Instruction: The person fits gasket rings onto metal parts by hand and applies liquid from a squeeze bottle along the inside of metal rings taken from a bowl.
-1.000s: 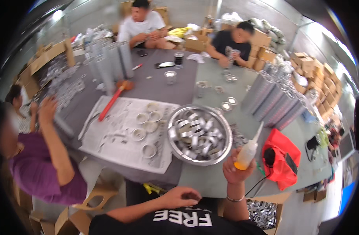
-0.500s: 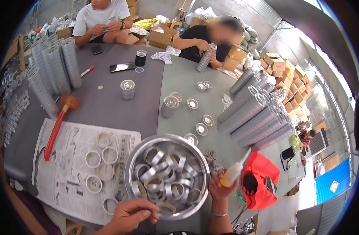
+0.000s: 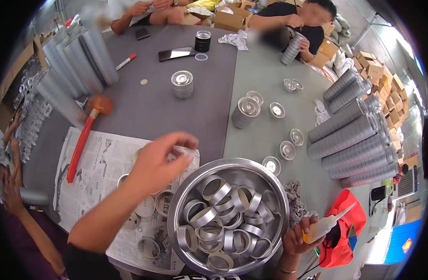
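Right hand (image 3: 297, 238) held a squeeze bottle (image 3: 318, 230) beside a bowl (image 3: 228, 166) of metal rings (image 3: 203, 217); left hand (image 3: 161, 161) hung above newspaper (image 3: 104, 175), its grip too blurred to tell

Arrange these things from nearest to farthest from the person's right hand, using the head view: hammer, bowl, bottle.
1. Bottle: held in the right hand.
2. Bowl: just to the left of this hand.
3. Hammer: far to the left, beyond the bowl.
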Tool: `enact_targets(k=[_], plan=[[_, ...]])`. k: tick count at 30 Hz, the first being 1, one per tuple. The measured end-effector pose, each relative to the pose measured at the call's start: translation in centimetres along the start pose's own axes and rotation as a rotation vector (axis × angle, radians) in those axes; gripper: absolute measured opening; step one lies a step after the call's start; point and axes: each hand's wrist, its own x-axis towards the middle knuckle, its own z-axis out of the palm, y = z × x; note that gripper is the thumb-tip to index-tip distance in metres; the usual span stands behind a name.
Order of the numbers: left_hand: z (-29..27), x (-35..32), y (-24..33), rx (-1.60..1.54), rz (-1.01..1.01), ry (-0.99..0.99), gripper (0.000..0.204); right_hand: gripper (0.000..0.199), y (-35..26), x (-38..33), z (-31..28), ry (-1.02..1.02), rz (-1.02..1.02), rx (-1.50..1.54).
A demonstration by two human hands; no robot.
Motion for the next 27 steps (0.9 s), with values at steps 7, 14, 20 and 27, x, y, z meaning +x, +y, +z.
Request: enact_targets(k=[7,14,20,27], plan=[[2.6,12.8,-5.3,0.798,0.461,0.221,0.031,0.054,1.2,-0.6,0.5,0.044,0.038,0.037],[2.9,15.6,-5.2,0.955,0.038,-0.093,0.041,0.060,1.3,-1.4,0.6,0.045,0.061,0.070],[2.1,3.3,2.1,0.549,0.476,0.006,0.040,0.062,1.1,-1.2,0.0,0.056,0.063,0.062],[5.5,-16.0,1.7,0.179,0.397,0.021,0.019,0.063,0.9,-1.2,-0.3,0.032,0.072,0.050]])
